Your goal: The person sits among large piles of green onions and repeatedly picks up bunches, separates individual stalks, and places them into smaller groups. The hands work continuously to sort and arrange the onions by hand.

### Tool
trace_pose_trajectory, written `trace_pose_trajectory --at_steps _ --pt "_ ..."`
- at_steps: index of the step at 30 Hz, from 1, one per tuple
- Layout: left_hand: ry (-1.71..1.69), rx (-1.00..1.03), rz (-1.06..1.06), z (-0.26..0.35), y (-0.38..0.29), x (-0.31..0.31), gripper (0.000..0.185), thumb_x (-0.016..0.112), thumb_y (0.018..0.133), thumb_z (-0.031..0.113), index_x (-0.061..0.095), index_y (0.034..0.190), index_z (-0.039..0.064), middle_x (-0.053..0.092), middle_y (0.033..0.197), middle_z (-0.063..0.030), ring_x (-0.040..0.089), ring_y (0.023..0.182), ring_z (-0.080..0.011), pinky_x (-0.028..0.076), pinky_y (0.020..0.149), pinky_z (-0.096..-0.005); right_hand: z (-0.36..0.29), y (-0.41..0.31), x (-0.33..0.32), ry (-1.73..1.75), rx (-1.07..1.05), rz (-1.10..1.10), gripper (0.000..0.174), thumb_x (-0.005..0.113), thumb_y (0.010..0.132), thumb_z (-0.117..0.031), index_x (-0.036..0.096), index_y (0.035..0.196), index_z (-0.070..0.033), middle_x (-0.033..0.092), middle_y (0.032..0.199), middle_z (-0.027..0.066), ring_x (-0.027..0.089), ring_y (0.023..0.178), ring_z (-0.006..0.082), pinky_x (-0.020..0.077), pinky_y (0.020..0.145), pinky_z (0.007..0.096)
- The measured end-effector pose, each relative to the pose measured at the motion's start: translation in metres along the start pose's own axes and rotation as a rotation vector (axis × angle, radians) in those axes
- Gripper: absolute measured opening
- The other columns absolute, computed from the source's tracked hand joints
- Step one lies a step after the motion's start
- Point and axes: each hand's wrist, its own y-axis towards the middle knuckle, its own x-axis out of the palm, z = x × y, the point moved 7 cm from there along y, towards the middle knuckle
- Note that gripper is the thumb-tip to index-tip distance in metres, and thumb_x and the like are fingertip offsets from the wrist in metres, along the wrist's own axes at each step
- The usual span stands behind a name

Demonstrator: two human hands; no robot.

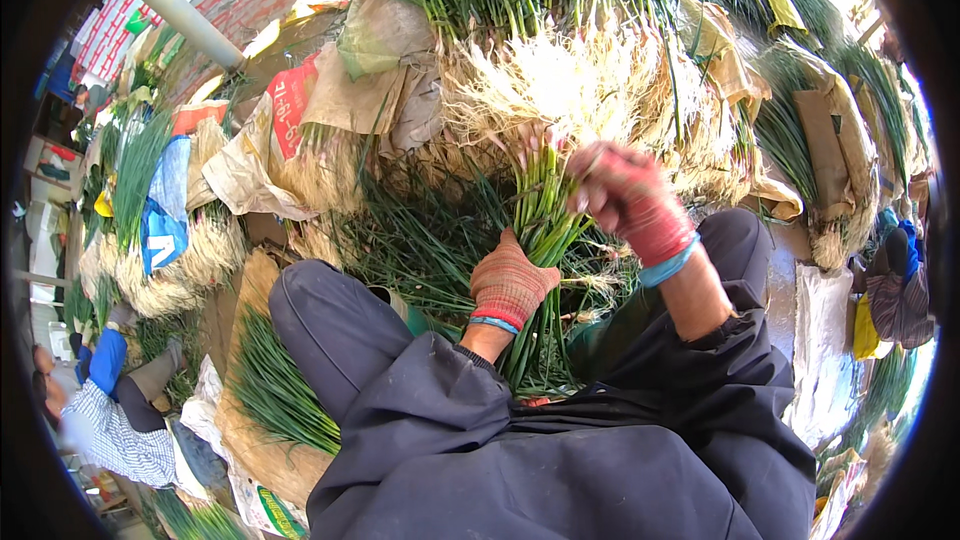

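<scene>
My left hand (511, 281), in a red-and-tan knit glove, grips a bunch of green onions (543, 195) between my knees. The bunch's pinkish-white bulb ends point away from me, and its green leaves hang down below my fist. My right hand (630, 199), in a red glove with a blue cuff, is beside the upper right of the bunch. It is blurred with its fingers bent, and whether it touches or pinches a stalk cannot be made out. Loose green leaves and trimmings (427, 232) lie beneath both hands.
A tall stack of green onions (540, 82) with pale roots towards me stands ahead. Woven sacks (285, 105) cover more bundles at the left. Trimmed onions (281, 375) lie on brown sacking by my left knee. A person (120, 420) sits at left, another (896, 292) at right.
</scene>
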Motion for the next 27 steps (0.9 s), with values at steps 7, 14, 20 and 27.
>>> trace_pose_trajectory --at_steps 7,14,20,27 --pt "0.088 -0.032 0.005 0.006 -0.003 0.005 0.087 0.078 0.066 0.043 0.041 0.132 0.0 0.068 0.106 -0.0188 0.067 0.096 -0.0327 0.053 0.083 -0.0407 0.01 0.023 0.029 -1.656 0.014 0.213 0.031 0.068 0.083 -0.036 0.066 0.092 -0.007 0.067 0.075 0.0173 0.067 0.078 0.0345 0.0531 0.067 0.0416" --pt "0.06 -0.05 0.013 0.001 0.001 0.004 0.083 0.077 0.066 0.04 0.043 0.13 0.001 0.069 0.101 -0.0182 0.068 0.093 -0.0325 0.054 0.082 -0.0402 0.012 0.019 -0.018 0.058 0.004 -0.044 0.026 0.068 0.089 -0.024 0.062 0.098 0.0 0.063 0.071 0.0024 0.06 0.057 0.0101 0.0435 0.048 0.0227" --pt "-0.001 0.038 0.054 0.004 0.002 0.004 0.082 0.078 0.064 0.039 0.044 0.129 0.001 0.07 0.098 -0.0172 0.069 0.092 -0.032 0.054 0.081 -0.0397 0.02 0.004 0.0 -1.151 -0.47 -0.03 0.025 0.072 0.08 -0.029 0.065 0.085 -0.006 0.066 0.074 0.0127 0.067 0.073 0.0307 0.0518 0.068 0.0405" --pt "-0.031 0.055 0.044 0.003 -0.002 0.006 0.083 0.079 0.065 0.038 0.042 0.13 0.003 0.069 0.1 -0.0186 0.068 0.094 -0.0334 0.054 0.082 -0.0388 0.044 0.015 0.014 -1.568 -0.142 -0.043 0.04 0.073 0.075 -0.041 0.068 0.083 -0.002 0.067 0.075 0.0176 0.066 0.072 0.0343 0.0516 0.07 0.0453"
